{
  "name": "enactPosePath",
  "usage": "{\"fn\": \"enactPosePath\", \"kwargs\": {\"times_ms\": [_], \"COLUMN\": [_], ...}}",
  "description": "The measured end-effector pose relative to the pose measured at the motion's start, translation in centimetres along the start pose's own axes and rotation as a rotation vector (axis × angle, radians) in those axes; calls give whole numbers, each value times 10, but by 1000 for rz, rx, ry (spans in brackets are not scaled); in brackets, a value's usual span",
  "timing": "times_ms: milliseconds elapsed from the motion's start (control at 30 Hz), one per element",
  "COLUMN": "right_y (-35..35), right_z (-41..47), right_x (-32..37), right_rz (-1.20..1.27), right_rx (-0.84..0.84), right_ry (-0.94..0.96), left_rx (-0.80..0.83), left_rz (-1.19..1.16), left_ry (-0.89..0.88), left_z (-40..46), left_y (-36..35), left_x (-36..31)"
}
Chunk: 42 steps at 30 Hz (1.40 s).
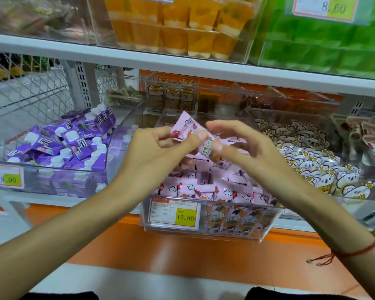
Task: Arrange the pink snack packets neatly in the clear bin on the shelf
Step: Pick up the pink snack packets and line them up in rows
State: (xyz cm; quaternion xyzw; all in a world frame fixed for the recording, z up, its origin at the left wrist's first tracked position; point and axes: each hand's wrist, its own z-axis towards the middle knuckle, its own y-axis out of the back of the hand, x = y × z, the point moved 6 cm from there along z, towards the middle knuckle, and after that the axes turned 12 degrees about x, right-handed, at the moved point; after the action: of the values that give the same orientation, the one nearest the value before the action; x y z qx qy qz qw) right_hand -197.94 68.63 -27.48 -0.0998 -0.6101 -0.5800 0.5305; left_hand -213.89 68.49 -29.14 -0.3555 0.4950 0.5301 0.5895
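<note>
Head view: clear bin (271, 221) full of pink snack packets (206, 189); one packet (187, 128) above it, pinched by left hand (158, 152) and right hand (243, 148); purple cartons (59, 144) in bin at left

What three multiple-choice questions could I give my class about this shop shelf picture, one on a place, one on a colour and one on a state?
1. Where is the clear bin of pink packets?
A. Between the purple cartons and the white bear packets
B. On the top shelf
C. On the floor

2. What colour is the price patch reading 15.80?
A. Blue
B. Yellow
C. Green

3. What is the left hand doing?
A. Hanging idle
B. Pressing flat on the shelf
C. Holding a pink packet

Answers:
1 A: purple cartons lie to its left and white bear packets to its right.
2 B: the price tag has a yellow patch.
3 C: the left hand pinches the pink packet above the bin, with the right hand beside it.
</note>
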Motion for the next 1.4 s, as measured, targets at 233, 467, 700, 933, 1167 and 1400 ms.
{"fn": "enactPosePath", "kwargs": {"times_ms": [233,467,700,933,1167,1400], "right_y": [-1,14,-1,-16,-22,-27], "right_z": [1,3,5,6,7,9], "right_x": [5,-20,-48,-28,-40,-40], "right_rz": [-45,224,622,2,-473,-491], "right_rx": [-38,-217,-295,-127,35,172], "right_ry": [54,-73,-133,51,-66,-109], "left_rx": [-2,188,340,381,387,263], "left_rz": [-41,385,1310,1301,1273,1146], "left_ry": [39,34,-98,-55,-24,-81], "left_z": [1,4,-6,0,2,-2], "left_y": [1,-5,-8,0,7,3], "left_x": [5,17,19,21,22,15]}}
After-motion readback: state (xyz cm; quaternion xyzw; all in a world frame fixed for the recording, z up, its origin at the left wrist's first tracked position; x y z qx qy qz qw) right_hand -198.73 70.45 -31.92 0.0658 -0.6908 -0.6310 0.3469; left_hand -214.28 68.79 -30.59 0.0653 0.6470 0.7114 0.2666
